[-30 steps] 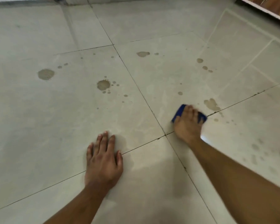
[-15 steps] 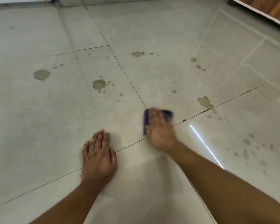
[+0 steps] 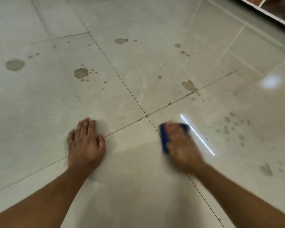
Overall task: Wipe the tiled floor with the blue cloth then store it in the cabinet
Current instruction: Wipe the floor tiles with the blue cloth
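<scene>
Two hands are down on the tiled floor: the left hand lies flat, fingers straight and holding nothing, seemingly as a prop for the person's weight. The right hand, blurred, presses the blue cloth onto the tile, apparently to scrub. The cloth lies under that hand, well right of the left, with brown stains farther off.

Both forearms reaching forward and down from the lower edge of the head view, bare to the wrists. Left hand palm-down, flat, fingers straight and close together, thumb spread toward the right. Right hand blurred, knuckles up, fingers bent over and pressing down on something. Hands well apart, side by side.
</scene>
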